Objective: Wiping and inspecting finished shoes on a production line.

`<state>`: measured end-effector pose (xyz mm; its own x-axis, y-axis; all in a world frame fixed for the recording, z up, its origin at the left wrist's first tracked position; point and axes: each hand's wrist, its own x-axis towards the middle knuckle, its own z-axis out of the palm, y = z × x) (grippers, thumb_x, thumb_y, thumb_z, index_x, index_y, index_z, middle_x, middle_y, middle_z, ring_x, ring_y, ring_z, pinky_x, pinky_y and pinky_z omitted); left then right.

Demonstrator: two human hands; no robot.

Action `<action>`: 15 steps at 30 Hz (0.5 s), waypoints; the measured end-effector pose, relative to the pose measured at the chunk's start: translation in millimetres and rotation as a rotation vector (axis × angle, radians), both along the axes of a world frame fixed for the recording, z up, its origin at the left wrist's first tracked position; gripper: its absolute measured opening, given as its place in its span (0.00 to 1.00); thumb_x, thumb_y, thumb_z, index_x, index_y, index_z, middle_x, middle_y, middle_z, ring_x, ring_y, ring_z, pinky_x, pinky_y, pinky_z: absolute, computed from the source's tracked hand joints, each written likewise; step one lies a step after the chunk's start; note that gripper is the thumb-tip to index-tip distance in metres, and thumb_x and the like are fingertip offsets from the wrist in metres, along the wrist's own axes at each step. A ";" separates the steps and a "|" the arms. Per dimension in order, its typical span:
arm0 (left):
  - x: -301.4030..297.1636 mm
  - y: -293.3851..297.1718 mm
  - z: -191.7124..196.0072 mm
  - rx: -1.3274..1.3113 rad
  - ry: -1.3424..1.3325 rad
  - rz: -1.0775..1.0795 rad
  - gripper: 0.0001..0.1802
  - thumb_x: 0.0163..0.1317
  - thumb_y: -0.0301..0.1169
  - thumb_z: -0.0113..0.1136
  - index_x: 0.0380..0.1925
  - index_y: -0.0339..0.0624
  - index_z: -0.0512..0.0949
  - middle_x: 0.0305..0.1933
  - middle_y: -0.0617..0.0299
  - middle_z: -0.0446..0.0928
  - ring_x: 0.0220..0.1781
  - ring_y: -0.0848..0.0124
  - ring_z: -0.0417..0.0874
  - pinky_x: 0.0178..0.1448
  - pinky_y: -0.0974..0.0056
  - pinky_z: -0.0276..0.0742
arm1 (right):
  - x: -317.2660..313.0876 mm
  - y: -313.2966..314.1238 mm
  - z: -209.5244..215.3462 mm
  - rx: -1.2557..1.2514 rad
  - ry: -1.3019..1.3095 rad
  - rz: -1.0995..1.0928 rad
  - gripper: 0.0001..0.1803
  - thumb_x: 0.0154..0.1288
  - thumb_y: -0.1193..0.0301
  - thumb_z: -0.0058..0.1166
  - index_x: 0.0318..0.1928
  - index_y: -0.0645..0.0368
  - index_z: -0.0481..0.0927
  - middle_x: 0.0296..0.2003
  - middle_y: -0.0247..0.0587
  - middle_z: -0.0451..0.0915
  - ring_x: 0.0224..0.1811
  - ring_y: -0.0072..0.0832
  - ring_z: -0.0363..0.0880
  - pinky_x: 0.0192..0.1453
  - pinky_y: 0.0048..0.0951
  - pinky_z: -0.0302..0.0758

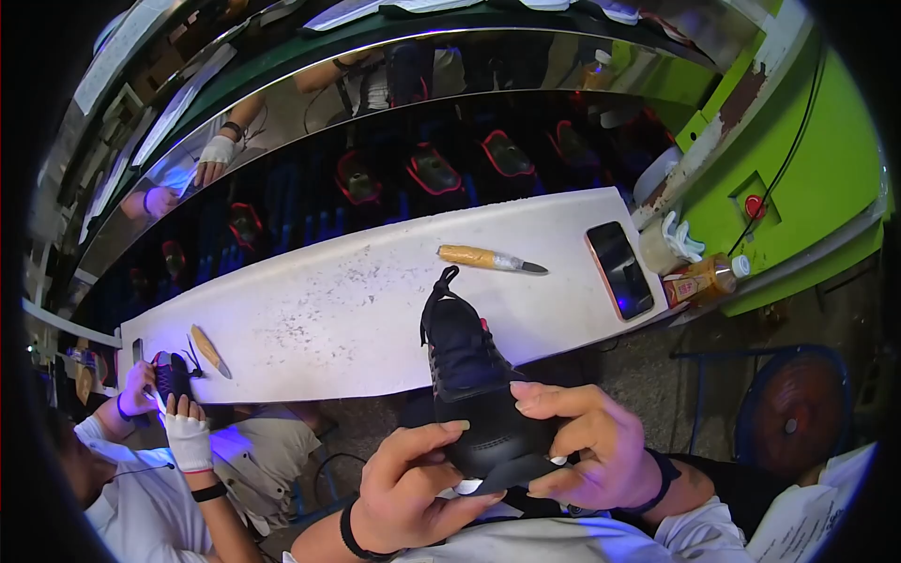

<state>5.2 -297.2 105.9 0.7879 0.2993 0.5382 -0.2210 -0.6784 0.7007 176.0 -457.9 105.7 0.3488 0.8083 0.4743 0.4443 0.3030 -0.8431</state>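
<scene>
Both hands, left hand and right hand, clamp a black shoe.

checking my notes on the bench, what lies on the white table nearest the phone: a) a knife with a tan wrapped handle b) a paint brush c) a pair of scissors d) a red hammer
a: a knife with a tan wrapped handle lies on the white table just left of the phone, beyond the black shoe that the left hand and right hand hold.
</scene>
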 end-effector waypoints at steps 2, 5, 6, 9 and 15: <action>-2.3 0.6 -4.3 0.070 0.036 -0.028 0.23 0.48 0.36 0.83 0.32 0.40 0.75 0.54 0.44 0.77 0.41 0.67 0.83 0.40 0.66 0.80 | 1.5 1.6 -6.7 0.031 0.050 0.001 0.24 0.60 0.58 0.73 0.36 0.63 0.73 0.52 0.61 0.79 0.59 0.55 0.82 0.60 0.48 0.82; 2.3 1.6 -9.8 0.089 0.012 -0.040 0.22 0.47 0.36 0.83 0.29 0.41 0.76 0.54 0.44 0.77 0.37 0.66 0.83 0.38 0.66 0.79 | -5.4 -7.2 0.5 -0.012 0.282 -0.054 0.23 0.59 0.60 0.73 0.40 0.65 0.77 0.54 0.62 0.80 0.58 0.52 0.83 0.57 0.45 0.84; 5.6 2.7 -8.0 0.067 -0.005 -0.036 0.22 0.47 0.36 0.83 0.29 0.41 0.76 0.54 0.44 0.77 0.37 0.66 0.83 0.38 0.66 0.79 | -5.8 -10.5 5.1 -0.076 0.466 -0.119 0.23 0.59 0.61 0.74 0.43 0.65 0.78 0.54 0.62 0.80 0.58 0.52 0.83 0.56 0.45 0.84; 22.1 6.4 -7.7 0.139 -0.018 -0.091 0.23 0.41 0.37 0.84 0.22 0.42 0.74 0.49 0.45 0.78 0.31 0.66 0.80 0.33 0.67 0.77 | 23.1 -17.4 25.5 -0.268 -0.081 -0.079 0.31 0.66 0.54 0.67 0.58 0.67 0.77 0.54 0.59 0.81 0.59 0.52 0.82 0.66 0.44 0.75; 58.2 -11.2 -22.5 0.052 -0.060 -0.002 0.26 0.38 0.40 0.86 0.23 0.48 0.72 0.45 0.51 0.74 0.32 0.67 0.76 0.32 0.66 0.72 | 41.1 16.0 10.5 -0.154 0.152 -0.061 0.36 0.80 0.47 0.35 0.43 0.69 0.85 0.43 0.56 0.82 0.51 0.48 0.83 0.61 0.45 0.76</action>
